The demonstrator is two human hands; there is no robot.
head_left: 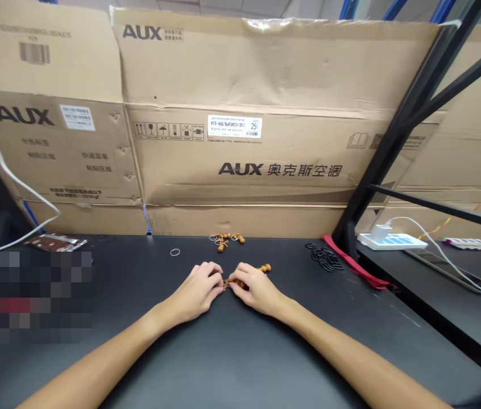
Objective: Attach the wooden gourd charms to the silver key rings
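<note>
My left hand (203, 288) and my right hand (256, 288) meet low over the black table, with the fingers of both closed in a pinch. Between their fingertips shows a thin brown cord (226, 284); its fine detail is too small to make out. Under my right fingers a brown wooden gourd pendant is partly hidden. Just beyond that hand another small wooden gourd pendant (266, 268) pokes out. Farther back lie gourd key chains (220, 246) with metal rings and cords, and one more gourd key chain (240, 239). A loose metal split ring (174, 252) rests to their left.
Black rings or loops (326, 258) lie in a pile at the right, beside a red strap (357, 267). Large cardboard boxes (240, 74) wall off the back. A black metal frame (398, 113), a power strip (392, 241) and a tablet-like device (449, 270) stand right.
</note>
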